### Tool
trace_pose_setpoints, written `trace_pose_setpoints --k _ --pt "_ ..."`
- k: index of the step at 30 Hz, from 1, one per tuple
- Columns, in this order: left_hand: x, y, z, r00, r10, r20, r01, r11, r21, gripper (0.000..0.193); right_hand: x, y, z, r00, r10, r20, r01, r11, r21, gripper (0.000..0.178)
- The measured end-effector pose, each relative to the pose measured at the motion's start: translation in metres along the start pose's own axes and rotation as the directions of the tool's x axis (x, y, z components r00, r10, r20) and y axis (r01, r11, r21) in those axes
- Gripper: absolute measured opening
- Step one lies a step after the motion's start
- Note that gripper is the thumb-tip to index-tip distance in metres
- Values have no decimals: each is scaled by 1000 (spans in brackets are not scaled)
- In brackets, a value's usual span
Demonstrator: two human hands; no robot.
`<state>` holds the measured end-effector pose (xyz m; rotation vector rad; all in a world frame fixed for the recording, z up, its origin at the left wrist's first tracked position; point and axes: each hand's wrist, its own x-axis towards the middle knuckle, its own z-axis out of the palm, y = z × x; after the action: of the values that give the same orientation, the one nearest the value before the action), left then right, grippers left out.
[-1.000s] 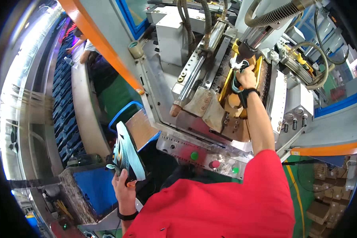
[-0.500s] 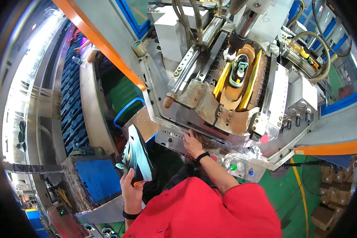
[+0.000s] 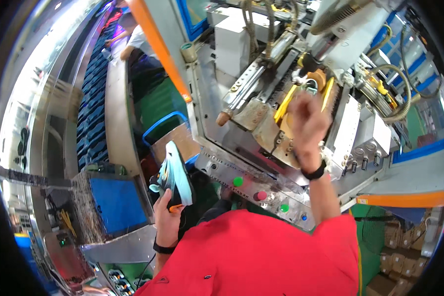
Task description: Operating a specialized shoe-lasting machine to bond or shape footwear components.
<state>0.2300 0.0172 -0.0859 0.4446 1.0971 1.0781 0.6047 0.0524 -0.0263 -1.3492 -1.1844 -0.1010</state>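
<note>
- While the left hand point(image 3: 167, 219) clasps a shoe point(image 3: 177, 172) left of the control panel point(image 3: 249, 188), its long axis points forward.
- Beyond the panel: right hand point(image 3: 308, 120) blurred, grip indeterminable.

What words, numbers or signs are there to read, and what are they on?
None is clear enough to quote.
Metal control panel: small printing near the buttons, too small and blurred to read.
Orange bar at the right: a pale label, too small to read.
Red shirt: little dark outlines, no letters I can make out.
Box at lower left: tiny green glow, too blurred to tell.
</note>
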Motion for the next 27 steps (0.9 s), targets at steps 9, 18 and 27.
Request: trace_pose_setpoints --k 9,18,27 --pt "-13 -7 -15 992 -41 -121 45 999 30 28 -267 82 124 684 479 549 -214 852 -478 27" --pt "-10 -18 -34 986 -65 -154 65 998 -3 26 -226 65 99 881 267 390 -223 962 -156 26" --pt "-4 -29 -27 994 -75 -81 79 996 49 23 197 39 -87 815 -412 -409 188 854 -485 71"
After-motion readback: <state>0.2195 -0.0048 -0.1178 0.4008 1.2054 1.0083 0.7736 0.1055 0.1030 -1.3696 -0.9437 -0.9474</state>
